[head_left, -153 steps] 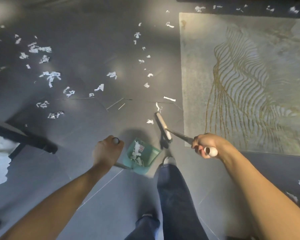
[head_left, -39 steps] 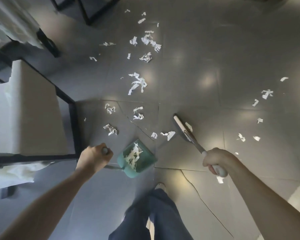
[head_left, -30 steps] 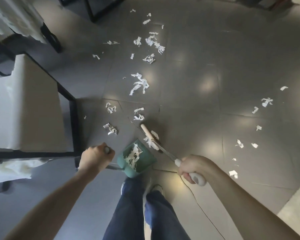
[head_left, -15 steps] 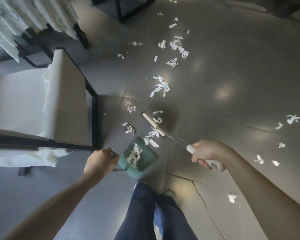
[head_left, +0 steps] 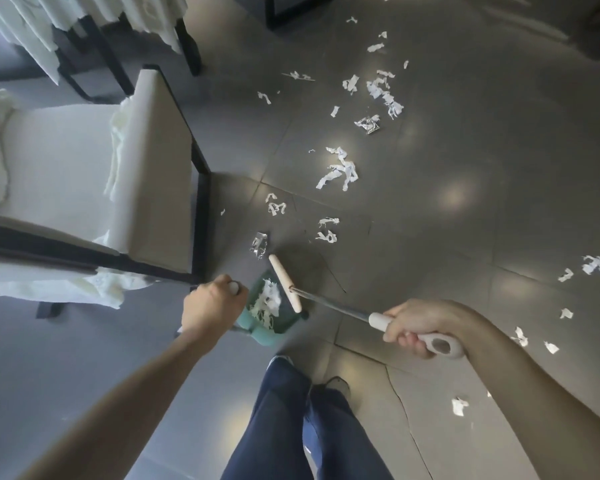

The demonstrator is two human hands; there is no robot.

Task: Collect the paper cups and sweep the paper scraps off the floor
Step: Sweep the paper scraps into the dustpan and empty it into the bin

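Observation:
My left hand grips the top of the handle of a green dustpan, which stands on the floor and holds a heap of white paper scraps. My right hand grips the white handle of a broom. Its cream head lies across the dustpan's mouth. Loose paper scraps lie scattered on the grey tiles beyond, with a crumpled foil piece just past the broom head. More scraps lie to the right. No paper cup is in view.
A cream cushioned chair with a black frame stands close on the left of the dustpan. A table with a white cloth is at the top left. My legs in blue jeans are below. A crack runs through the tiles.
The broom head has swept left and towards me, from the open floor up to the dustpan's mouth, carrying scraps in. The view has shifted, so the chair looks nearer.

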